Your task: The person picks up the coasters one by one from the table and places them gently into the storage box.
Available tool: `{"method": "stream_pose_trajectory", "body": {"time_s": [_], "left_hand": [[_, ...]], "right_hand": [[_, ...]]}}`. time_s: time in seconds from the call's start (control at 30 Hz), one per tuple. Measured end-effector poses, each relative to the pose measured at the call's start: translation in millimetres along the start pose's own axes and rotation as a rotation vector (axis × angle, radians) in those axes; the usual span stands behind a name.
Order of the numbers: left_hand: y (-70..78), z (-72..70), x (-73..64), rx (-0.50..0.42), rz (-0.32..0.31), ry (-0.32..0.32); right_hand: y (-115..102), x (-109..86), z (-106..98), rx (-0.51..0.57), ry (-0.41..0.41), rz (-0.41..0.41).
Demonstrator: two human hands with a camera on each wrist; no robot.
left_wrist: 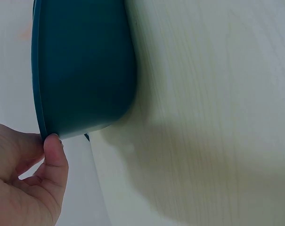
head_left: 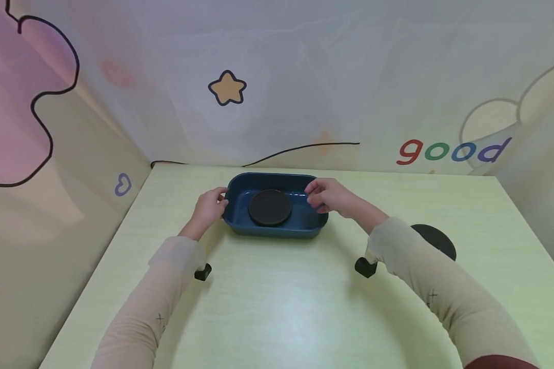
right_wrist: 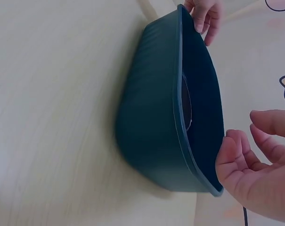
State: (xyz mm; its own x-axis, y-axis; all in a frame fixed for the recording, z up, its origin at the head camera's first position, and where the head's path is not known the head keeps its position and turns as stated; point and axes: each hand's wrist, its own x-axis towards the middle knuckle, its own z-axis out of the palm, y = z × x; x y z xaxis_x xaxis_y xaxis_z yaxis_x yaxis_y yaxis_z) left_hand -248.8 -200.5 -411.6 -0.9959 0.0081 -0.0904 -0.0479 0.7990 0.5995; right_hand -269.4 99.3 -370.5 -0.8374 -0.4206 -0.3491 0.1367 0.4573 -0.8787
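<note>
A dark blue rectangular basin (head_left: 272, 232) stands on the table, its long side facing me. Inside it lies a round black disc (head_left: 270, 207), of which the right wrist view shows only an edge. My left hand (head_left: 209, 211) pinches the basin's left rim between thumb and finger, as the left wrist view (left_wrist: 31, 176) also shows. Over the right end of the basin is my right hand (head_left: 330, 196). In the right wrist view that hand (right_wrist: 257, 165) is beside the rim, its fingers loosely bent and apart from the thumb, gripping nothing.
A second black disc (head_left: 436, 241) lies on the table to the right, partly covered by my right sleeve (head_left: 424, 277). The pale table (head_left: 277, 307) meets a wall (head_left: 304, 102) with printed drawings right behind the basin. Black wrist devices (head_left: 365, 267) hang below both sleeves.
</note>
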Motion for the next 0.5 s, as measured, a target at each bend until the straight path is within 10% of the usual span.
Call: {"method": "stream_pose_trajectory", "body": {"time_s": [0.5], "left_hand": [[2.1,-0.4,-1.4,0.001,-0.003,0.002]], "right_hand": [[20,-44.7,-44,-0.119,-0.051,-0.013]]}}
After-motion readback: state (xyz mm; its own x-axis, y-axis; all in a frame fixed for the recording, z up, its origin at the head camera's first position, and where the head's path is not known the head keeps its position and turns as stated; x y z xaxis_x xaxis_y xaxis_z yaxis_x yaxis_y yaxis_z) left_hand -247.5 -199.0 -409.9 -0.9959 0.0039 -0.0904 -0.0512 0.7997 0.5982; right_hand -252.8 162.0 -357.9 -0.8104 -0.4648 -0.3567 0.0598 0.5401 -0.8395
